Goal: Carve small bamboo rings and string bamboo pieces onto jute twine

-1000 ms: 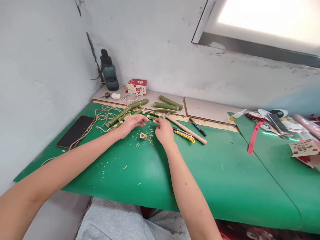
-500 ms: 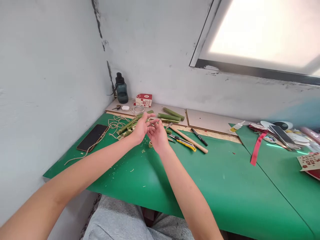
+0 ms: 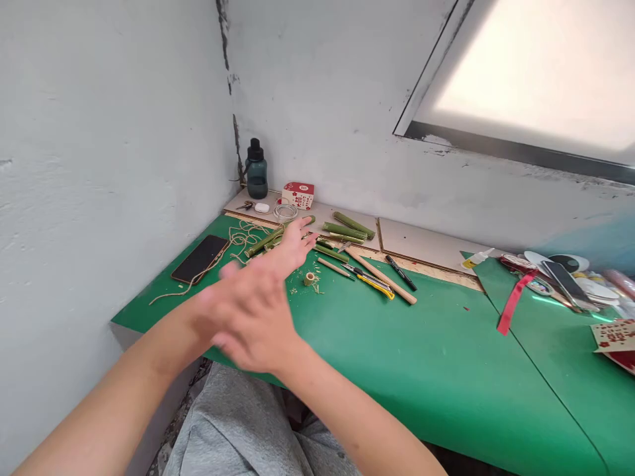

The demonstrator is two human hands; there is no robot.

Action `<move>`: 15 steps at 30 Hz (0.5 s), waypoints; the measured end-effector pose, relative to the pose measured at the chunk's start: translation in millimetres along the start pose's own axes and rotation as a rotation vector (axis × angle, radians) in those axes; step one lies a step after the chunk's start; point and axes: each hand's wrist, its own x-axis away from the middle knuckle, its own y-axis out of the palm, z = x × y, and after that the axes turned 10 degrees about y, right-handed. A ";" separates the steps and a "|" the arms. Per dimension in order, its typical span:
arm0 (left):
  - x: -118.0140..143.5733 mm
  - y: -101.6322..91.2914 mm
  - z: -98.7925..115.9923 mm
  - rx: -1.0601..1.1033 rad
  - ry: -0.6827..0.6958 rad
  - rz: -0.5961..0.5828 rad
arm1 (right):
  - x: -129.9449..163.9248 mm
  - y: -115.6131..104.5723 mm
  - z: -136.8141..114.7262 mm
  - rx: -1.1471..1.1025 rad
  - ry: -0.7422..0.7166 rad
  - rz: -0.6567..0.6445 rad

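My left hand (image 3: 294, 250) is stretched out over the table with its fingers extended and nothing in it. My right hand (image 3: 254, 316), blurred by motion, lies across my left forearm near the wrist, fingers spread and nothing seen in them. Just right of my left hand, a short cut bamboo ring (image 3: 309, 279) stands among pale shavings. Behind that hand are green bamboo pieces (image 3: 265, 242), partly hidden by it. A pencil (image 3: 336, 268), a yellow utility knife (image 3: 373, 284) and a wooden-handled tool (image 3: 384, 279) lie to the right.
A phone (image 3: 198, 260) with twine (image 3: 243, 233) over it lies left. A water bottle (image 3: 256, 177) and red-white box (image 3: 298, 196) stand at the back, near more bamboo (image 3: 350, 231). A marker (image 3: 401, 272), glue bottle (image 3: 477, 258) and red ribbon (image 3: 516, 301) lie right.
My hands were close together over the bamboo. My right hand has come back left and nearer, onto my left forearm, uncovering the bamboo ring and pencil. The view has shifted slightly left.
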 end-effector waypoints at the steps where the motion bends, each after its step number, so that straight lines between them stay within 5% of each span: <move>1: -2.9 4.8 5.5 0.048 -0.030 0.030 | 8.4 9.2 6.7 0.086 -0.049 -0.148; 4: -8.5 10.7 25.4 0.148 -0.065 0.142 | 23.4 6.0 36.2 0.284 0.101 -0.179; 8: -7.0 10.4 36.5 0.211 -0.102 0.259 | 19.2 -17.3 35.9 0.171 0.495 0.330; 10: -3.8 15.6 34.3 0.220 -0.115 0.291 | 17.7 -6.0 15.2 0.099 0.539 0.438; 11: -2.4 19.3 33.7 0.218 -0.123 0.298 | 19.2 5.1 5.4 0.099 0.496 0.398; 15: 0.6 26.9 50.9 0.181 -0.114 0.284 | 35.5 37.0 5.0 0.256 0.174 -0.163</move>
